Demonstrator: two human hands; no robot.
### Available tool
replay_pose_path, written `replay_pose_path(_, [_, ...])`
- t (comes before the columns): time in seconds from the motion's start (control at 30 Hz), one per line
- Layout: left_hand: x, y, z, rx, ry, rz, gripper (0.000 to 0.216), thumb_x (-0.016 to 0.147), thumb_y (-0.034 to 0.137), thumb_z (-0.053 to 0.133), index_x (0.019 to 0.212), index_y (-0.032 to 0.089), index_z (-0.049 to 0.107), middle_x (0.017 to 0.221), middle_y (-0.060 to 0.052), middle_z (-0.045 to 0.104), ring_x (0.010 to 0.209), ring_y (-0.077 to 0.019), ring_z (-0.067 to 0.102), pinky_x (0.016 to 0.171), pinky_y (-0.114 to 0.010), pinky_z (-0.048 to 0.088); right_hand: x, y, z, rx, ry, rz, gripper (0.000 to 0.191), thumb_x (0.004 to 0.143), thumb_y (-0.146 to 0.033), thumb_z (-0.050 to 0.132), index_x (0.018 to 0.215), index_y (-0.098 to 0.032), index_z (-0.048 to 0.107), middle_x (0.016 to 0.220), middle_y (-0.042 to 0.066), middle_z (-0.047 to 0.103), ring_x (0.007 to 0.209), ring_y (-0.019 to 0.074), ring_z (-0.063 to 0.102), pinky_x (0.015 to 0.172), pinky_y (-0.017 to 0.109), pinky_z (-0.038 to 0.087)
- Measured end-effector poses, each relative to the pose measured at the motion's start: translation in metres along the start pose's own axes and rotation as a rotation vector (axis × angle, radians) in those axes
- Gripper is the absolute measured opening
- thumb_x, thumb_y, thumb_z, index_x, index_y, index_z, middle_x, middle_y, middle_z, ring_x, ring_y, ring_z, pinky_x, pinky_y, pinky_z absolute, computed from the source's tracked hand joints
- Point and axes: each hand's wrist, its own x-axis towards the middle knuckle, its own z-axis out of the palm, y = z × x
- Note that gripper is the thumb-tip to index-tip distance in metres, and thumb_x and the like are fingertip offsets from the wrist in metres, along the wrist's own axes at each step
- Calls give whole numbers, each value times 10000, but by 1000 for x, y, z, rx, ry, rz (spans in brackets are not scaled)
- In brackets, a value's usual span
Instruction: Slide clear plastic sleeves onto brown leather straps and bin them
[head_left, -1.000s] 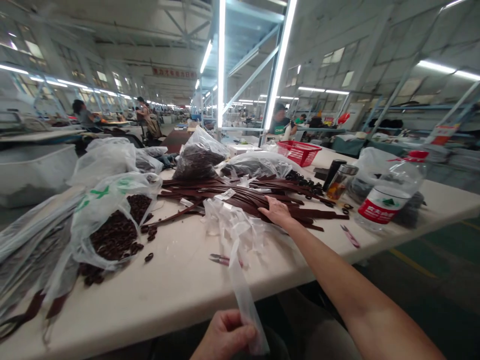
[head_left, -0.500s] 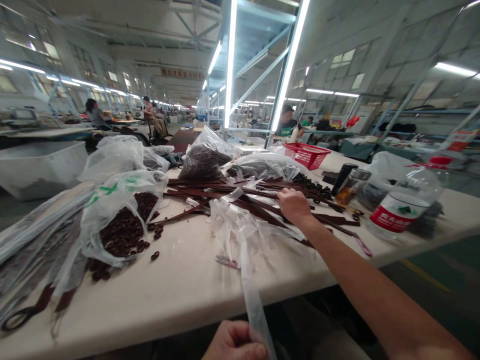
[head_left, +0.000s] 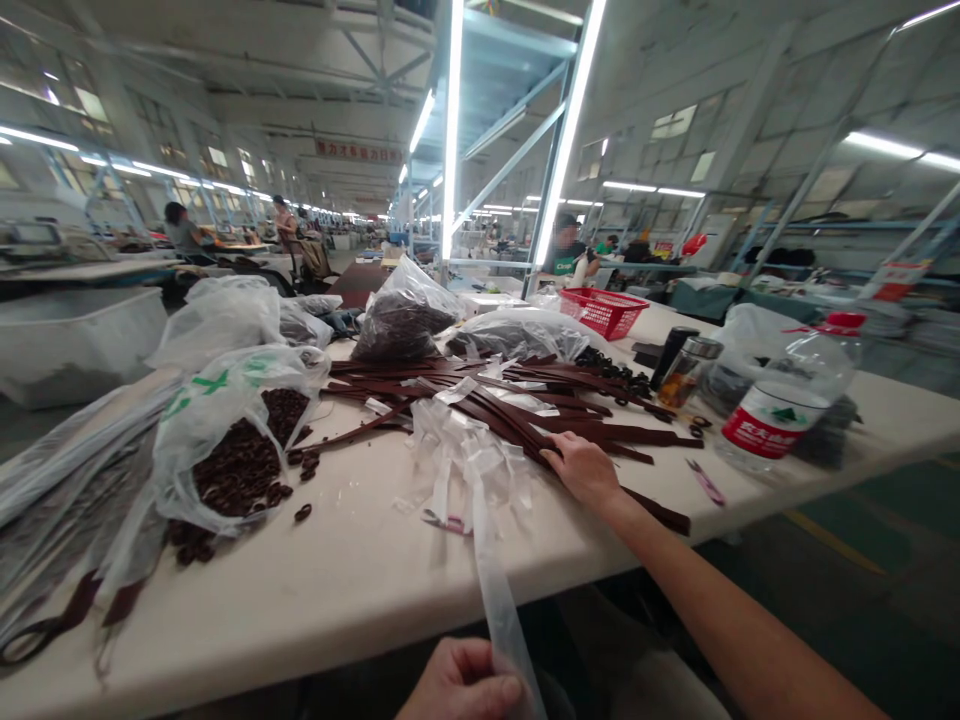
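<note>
My left hand (head_left: pixel 465 685) sits at the bottom edge, below the table, pinched shut on the lower end of a long clear plastic sleeve (head_left: pixel 491 570) that runs up to a heap of similar sleeves (head_left: pixel 469 450). My right hand (head_left: pixel 585 468) rests on the table, fingers closed over a dark brown leather strap (head_left: pixel 645 500) that lies towards me from the pile of brown straps (head_left: pixel 525 400). What the fingers grip beyond the strap is hidden.
A plastic bag of dark brown rings (head_left: pixel 240 450) lies at the left, with loose rings beside it. More filled bags (head_left: pixel 405 315) stand behind. A water bottle (head_left: pixel 780 400), a glass jar (head_left: pixel 682 370) and a red basket (head_left: pixel 604 310) are at the right. Small snips (head_left: pixel 446 520) lie near the sleeves.
My right hand has come back from the strap pile towards me, drawing a brown strap along. The left hand has kept its hold on the sleeve.
</note>
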Motion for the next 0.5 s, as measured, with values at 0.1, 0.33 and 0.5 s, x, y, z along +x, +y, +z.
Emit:
replay_pose_path(0.1, [1, -2, -3, 17, 6, -2, 507, 552, 569, 854, 745, 108, 763, 642, -63, 644, 562, -126, 518, 591, -243, 360, 19, -4, -2, 61, -54, 64, 303, 945, -395, 507, 1094, -194, 676, 1068, 80, 703, 961, 229, 657, 761, 310, 447])
replay_pose_path(0.33, [-2, 4, -2, 18, -71, 28, 513, 579, 574, 837, 731, 92, 751, 631, -50, 630, 561, -109, 498, 585, -235, 354, 45, -15, -7, 139, -107, 196, 263, 831, -409, 635, 983, -203, 692, 1018, 63, 726, 941, 220, 663, 726, 280, 434])
replay_pose_path(0.5, [-4, 5, -1, 6, -20, 29, 487, 560, 553, 854, 729, 106, 762, 637, -55, 654, 547, -104, 497, 567, -231, 334, 40, -22, -22, 142, -37, 199, 165, 829, -315, 600, 944, -200, 624, 1048, 82, 693, 928, 219, 645, 712, 286, 403])
